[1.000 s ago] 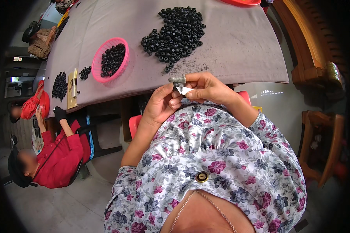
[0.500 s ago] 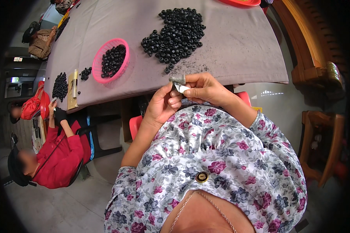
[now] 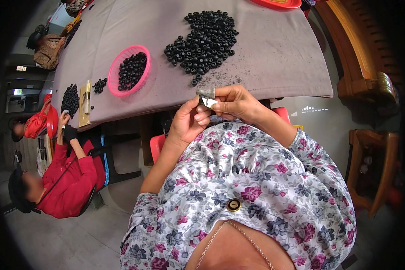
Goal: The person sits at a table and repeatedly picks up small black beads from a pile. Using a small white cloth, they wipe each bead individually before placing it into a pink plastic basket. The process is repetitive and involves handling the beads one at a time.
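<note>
My right hand (image 3: 239,104) is closed, thumb and fingers pinching a small white flat piece (image 3: 209,102) with a pointed shape. A grey fabric wrap (image 3: 205,92) covers the tip of its index finger. Pressed up close on the other side, my left hand (image 3: 187,122) has its fingers bent together around something dark and small, mostly hidden between the two hands. Both hands meet just off the table's near edge. Beyond them a large pile of round black beads with holes (image 3: 204,42) spreads over the cloth, dark crumbs scattered on its near side.
A pink plastic basket (image 3: 146,77) holding black beads stands left of the pile. Further left lie a small bead cluster (image 3: 100,85), a yellowish flat packet (image 3: 84,105) and another bead heap (image 3: 70,100). A co-worker in red (image 3: 76,180) sits there. Wooden furniture (image 3: 346,54) stands at right.
My hands keep almost the same pose and place. At the left, the co-worker's hand has shifted slightly.
</note>
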The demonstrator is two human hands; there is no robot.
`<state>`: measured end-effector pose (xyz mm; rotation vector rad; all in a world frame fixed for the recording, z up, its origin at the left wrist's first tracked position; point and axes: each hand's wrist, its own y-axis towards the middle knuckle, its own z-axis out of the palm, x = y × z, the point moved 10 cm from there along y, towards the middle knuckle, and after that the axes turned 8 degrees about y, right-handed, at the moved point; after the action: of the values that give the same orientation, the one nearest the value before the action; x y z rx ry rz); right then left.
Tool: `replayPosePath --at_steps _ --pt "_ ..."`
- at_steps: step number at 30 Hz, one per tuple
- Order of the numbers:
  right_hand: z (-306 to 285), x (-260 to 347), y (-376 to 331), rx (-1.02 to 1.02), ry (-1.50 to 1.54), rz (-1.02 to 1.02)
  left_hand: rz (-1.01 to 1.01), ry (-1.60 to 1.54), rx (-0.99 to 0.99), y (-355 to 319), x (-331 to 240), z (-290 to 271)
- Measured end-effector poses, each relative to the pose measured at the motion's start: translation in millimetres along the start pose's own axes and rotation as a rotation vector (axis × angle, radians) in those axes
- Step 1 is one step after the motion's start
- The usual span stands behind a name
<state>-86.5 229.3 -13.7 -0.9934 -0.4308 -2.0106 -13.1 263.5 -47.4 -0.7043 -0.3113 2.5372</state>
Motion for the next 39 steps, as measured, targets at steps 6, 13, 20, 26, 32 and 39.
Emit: replayPosePath --at_steps 6,13,20,26,32,39 --pt "-7 1 -1 -0.072 -0.014 0.003 -0.017 -0.004 0.016 0 2 2" --pt "-6 -1 0 -0.051 0.022 -0.007 -0.036 -0.031 0.029 1 3 0" --pt "-23 0 0 -0.133 0.153 -0.042 0.077 -0.112 -0.002 -3 -41 -9" --pt "-20 6 2 -0.125 0.172 -0.069 0.345 -0.123 -0.071 -6 -159 -22" --pt "-21 3 1 -0.119 0.204 -0.06 0.566 0.685 -0.359 -6 -152 -24" --pt "-23 4 1 -0.153 0.192 -0.061 0.713 1.676 -0.53 5 -123 10"
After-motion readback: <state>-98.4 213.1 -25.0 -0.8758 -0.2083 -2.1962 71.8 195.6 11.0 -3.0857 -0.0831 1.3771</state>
